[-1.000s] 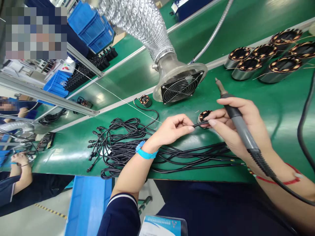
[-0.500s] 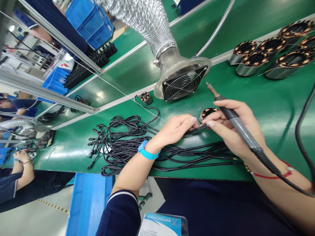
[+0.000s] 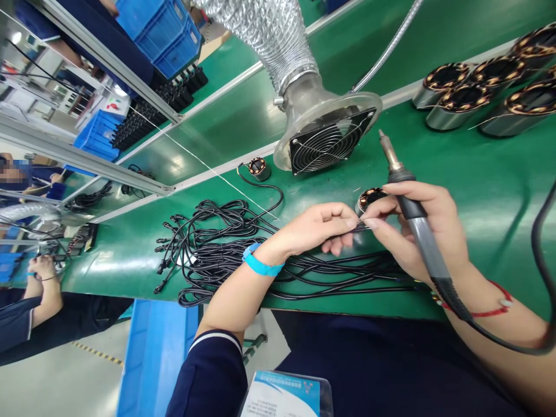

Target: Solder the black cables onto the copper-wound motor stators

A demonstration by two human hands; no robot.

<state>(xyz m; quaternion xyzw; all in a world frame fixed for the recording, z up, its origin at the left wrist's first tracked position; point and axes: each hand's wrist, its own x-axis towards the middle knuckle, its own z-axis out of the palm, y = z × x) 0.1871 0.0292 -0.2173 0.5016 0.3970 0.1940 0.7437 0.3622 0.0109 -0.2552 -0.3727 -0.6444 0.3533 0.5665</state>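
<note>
My right hand (image 3: 428,231) is closed around a soldering iron (image 3: 423,234), its metal tip pointing up and away over the bench. The thumb and forefinger of that hand also pinch at thin wire ends. My left hand (image 3: 319,229), with a blue wristband, is closed on a black cable (image 3: 362,226) whose end meets the right fingertips. Just behind the fingertips stands a small stator with copper windings (image 3: 368,200), partly hidden by my right hand. Beneath my hands lies a bundle of black cables (image 3: 230,260) with connectors at the left.
A fume extractor fan (image 3: 330,142) on a silver duct hangs ahead. Larger stators (image 3: 460,107) stand at the right rear; another small stator (image 3: 258,168) sits behind the cables. A thin white strand (image 3: 217,171) slants down toward my left wrist. Another person's hands (image 3: 43,267) are at far left.
The soldering iron has turned more upright and its tip has shifted right. My left fingers have moved slightly right, closer to the right fingertips. The view has shifted a little.
</note>
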